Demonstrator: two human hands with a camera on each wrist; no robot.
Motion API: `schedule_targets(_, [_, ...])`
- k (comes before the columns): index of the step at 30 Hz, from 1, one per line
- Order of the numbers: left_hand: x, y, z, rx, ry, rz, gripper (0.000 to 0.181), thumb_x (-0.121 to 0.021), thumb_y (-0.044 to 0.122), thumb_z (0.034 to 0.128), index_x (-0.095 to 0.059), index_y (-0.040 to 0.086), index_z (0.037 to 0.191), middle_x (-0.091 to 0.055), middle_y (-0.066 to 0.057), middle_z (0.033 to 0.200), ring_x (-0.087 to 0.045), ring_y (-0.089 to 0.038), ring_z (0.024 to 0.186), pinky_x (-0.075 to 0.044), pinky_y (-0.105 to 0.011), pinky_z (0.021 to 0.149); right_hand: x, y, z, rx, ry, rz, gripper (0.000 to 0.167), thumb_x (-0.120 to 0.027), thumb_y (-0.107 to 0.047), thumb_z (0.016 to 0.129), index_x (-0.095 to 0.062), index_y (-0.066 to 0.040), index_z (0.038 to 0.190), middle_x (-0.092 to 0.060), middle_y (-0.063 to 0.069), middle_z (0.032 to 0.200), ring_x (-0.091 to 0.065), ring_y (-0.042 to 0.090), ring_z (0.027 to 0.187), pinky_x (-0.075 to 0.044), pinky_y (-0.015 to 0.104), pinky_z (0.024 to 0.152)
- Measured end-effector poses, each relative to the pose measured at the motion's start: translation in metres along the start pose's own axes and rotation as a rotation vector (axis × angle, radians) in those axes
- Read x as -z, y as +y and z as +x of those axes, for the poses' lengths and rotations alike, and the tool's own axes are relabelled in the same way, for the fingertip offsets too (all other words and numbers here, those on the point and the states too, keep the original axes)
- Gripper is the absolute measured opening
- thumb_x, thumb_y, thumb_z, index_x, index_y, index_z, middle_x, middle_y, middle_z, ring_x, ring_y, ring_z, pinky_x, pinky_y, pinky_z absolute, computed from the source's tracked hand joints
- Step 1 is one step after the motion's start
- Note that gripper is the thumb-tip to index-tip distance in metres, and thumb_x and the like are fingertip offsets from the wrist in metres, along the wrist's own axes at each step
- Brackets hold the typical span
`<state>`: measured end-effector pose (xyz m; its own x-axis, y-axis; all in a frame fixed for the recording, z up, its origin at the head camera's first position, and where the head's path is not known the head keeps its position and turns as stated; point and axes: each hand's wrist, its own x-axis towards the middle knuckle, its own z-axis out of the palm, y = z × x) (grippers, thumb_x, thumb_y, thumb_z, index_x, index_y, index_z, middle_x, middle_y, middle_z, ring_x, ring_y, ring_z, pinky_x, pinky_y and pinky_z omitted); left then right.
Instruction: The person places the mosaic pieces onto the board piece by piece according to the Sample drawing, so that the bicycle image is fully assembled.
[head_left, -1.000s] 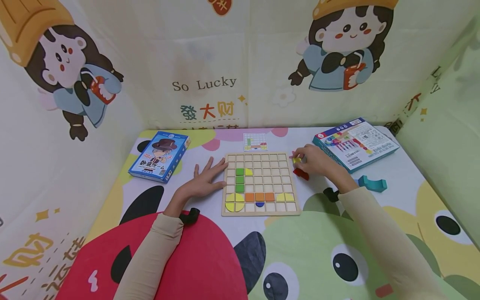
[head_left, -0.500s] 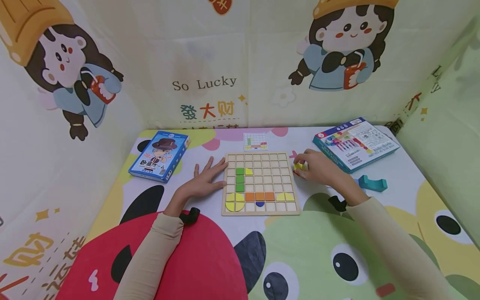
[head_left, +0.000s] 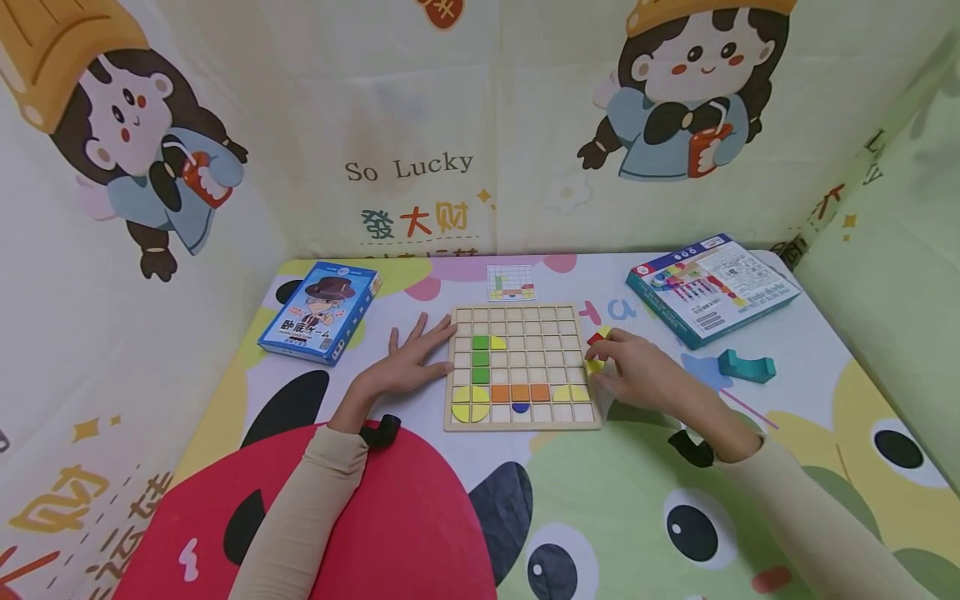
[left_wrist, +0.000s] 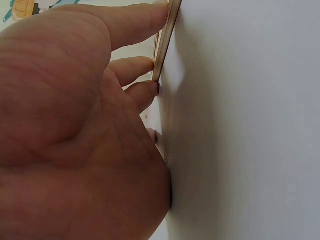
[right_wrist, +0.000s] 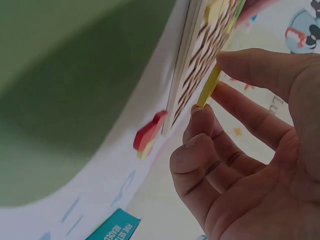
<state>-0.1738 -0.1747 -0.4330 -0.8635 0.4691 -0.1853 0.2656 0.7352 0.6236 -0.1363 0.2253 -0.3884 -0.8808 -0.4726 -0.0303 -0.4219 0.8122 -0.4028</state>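
Note:
My right hand (head_left: 641, 371) pinches a thin yellow piece (right_wrist: 210, 86) between thumb and fingers, just off the right edge of a wooden grid board (head_left: 522, 325). Beside that edge, a red piece (right_wrist: 150, 131) lies on the table with a bit of yellow (right_wrist: 145, 149) showing under it. My left hand (head_left: 412, 360) is spread flat, its fingertips touching the board's left edge. Seated on the grid are green squares (head_left: 480, 359), orange squares (head_left: 520, 393), a blue half-round (head_left: 521, 408) and several yellow quarter-rounds (head_left: 470, 404).
Behind the board lies a small printed grid card (head_left: 512, 283). A blue box (head_left: 321, 312) stands at the left, a teal-edged box (head_left: 712, 287) at the right. Close to the latter is a teal curved block (head_left: 746, 367). A patterned cloth covers the table.
My right hand has come nearer along the board's right side and now lifts the yellow piece in a pinch. The red piece has shifted slightly. My left hand stays in place.

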Motion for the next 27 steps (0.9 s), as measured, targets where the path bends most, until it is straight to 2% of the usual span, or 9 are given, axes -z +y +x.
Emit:
schedule_targets(7, [0.000, 0.000, 0.000, 0.005, 0.000, -0.006, 0.078, -0.063, 0.036, 0.1041, -0.025, 0.024, 0.170, -0.011, 0.000, 0.181, 0.015, -0.035, 0.168, 0.023, -0.072, 0.124, -0.008, -0.012, -0.019, 0.025, -0.014, 0.010, 0.026, -0.082, -0.018, 0.091, -0.077, -0.013, 0.116, -0.068, 0.008, 0.109, -0.053, 0.010, 0.071, -0.049, 0.021, 0.063])
schedule_targets(18, [0.000, 0.002, 0.000, 0.005, 0.005, -0.006, 0.078, -0.064, 0.036, 0.1036, -0.026, 0.023, 0.170, -0.012, -0.001, 0.181, 0.014, -0.035, 0.168, 0.022, -0.072, 0.124, -0.020, -0.030, -0.033, 0.010, -0.044, 0.009, 0.028, -0.086, -0.022, 0.088, -0.079, -0.017, 0.116, -0.066, 0.001, 0.103, -0.052, 0.008, 0.074, -0.048, 0.019, 0.063])
schedule_targets(27, [0.001, 0.001, -0.001, 0.006, 0.000, -0.002, 0.078, -0.063, 0.035, 0.1039, -0.025, 0.023, 0.170, -0.011, -0.001, 0.181, 0.015, -0.035, 0.168, 0.023, -0.072, 0.124, -0.029, -0.033, -0.038, 0.007, -0.014, -0.044, 0.029, -0.087, -0.021, 0.087, -0.080, -0.020, 0.116, -0.067, 0.001, 0.107, -0.052, 0.008, 0.075, -0.047, 0.019, 0.063])
